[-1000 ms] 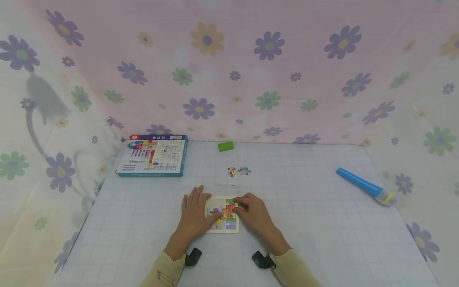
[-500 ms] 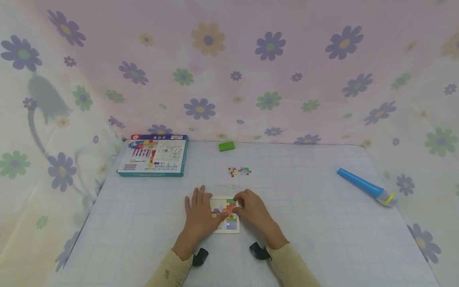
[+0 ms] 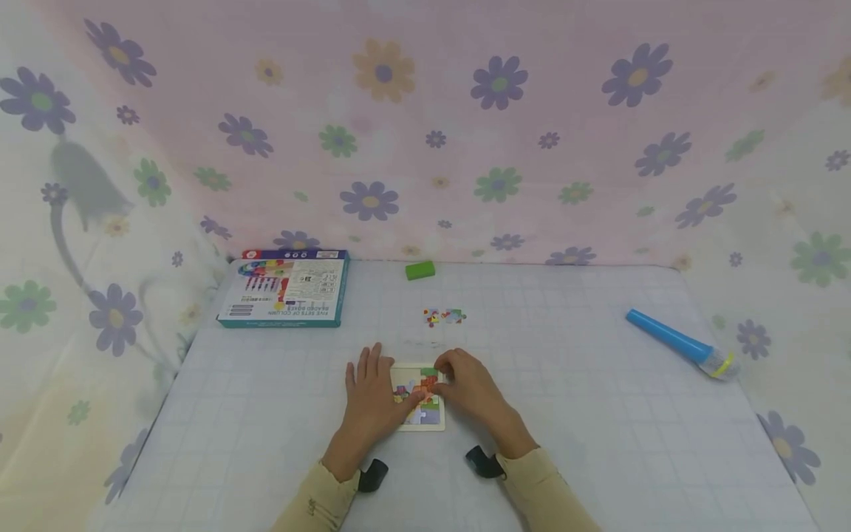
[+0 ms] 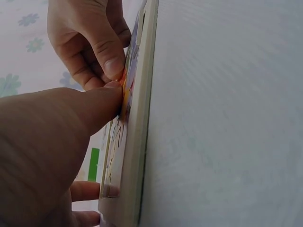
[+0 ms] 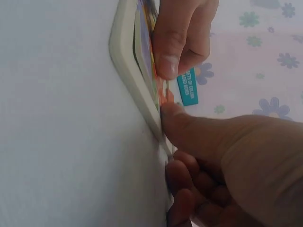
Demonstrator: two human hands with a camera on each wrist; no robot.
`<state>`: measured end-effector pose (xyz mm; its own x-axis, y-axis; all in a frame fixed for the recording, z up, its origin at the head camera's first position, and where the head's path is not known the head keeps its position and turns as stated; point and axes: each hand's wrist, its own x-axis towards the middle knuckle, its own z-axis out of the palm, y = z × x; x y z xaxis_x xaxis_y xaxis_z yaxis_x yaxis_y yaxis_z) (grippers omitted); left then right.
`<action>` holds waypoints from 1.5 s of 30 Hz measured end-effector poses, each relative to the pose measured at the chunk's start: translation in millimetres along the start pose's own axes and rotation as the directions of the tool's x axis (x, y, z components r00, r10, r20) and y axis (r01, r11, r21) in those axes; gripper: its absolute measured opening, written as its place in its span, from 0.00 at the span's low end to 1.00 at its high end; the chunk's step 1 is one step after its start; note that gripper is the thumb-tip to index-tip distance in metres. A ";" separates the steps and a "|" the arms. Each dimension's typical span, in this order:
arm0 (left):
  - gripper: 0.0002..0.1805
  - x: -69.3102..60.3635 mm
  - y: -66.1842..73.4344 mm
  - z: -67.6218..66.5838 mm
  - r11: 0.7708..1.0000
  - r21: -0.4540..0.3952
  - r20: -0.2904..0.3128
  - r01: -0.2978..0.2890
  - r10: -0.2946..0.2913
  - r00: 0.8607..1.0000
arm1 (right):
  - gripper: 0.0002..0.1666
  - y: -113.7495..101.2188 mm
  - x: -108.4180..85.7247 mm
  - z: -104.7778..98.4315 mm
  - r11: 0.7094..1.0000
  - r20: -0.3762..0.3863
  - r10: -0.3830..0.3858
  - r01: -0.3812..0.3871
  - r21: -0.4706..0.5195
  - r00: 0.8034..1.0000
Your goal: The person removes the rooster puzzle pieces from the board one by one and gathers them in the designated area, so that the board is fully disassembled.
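Note:
A small jigsaw puzzle in a pale wooden tray (image 3: 431,427) lies flat on the table, partly covered by both hands. My left hand (image 3: 374,403) rests at its left side with fingers spread, and the thumb presses on the picture. From the right, my right hand (image 3: 473,388) curls over the tray's edge and pinches an orange puzzle piece (image 5: 168,96), which looks slightly raised in the right wrist view. The thumbs nearly meet in the left wrist view. Two loose puzzle pieces, one (image 3: 431,318) beside the other (image 3: 455,316), lie beyond the tray.
A boxed bead set (image 3: 282,292) lies at the back left. Near the back edge sits a green block (image 3: 419,270). A blue toy microphone (image 3: 678,343) rests at the right. Flowered cloth (image 3: 425,148) hangs around the white-covered table (image 3: 565,458).
My left hand has shifted slightly right, with its thumb further over the puzzle. The right hand stays almost where it was at the tray's right edge.

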<state>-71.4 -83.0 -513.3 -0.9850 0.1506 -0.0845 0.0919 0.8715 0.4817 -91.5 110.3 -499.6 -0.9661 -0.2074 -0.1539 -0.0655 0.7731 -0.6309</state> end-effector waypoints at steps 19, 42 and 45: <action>0.48 1.7 -2.2 3.2 1.000 0.003 -0.003 0.004 -0.004 1.000 | 0.25 9.2 0.5 -0.5 0.994 0.032 -0.112 0.112 -0.001 0.993; 0.47 1.1 -2.8 5.2 1.000 0.007 -0.007 0.005 -0.005 1.000 | 0.21 6.6 0.8 4.9 0.988 0.002 -0.142 0.142 -0.068 0.990; 0.47 1.5 -2.5 4.9 1.000 0.014 -0.006 0.011 -0.010 1.000 | 0.21 5.8 2.2 4.2 0.986 0.007 -0.155 0.155 -0.068 0.988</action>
<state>-72.4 -82.7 -518.9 -0.9868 0.1386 -0.0841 0.0836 0.8795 0.4686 -92.9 111.8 -506.7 -0.9425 -0.3288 -0.0602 -0.2311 0.7709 -0.5936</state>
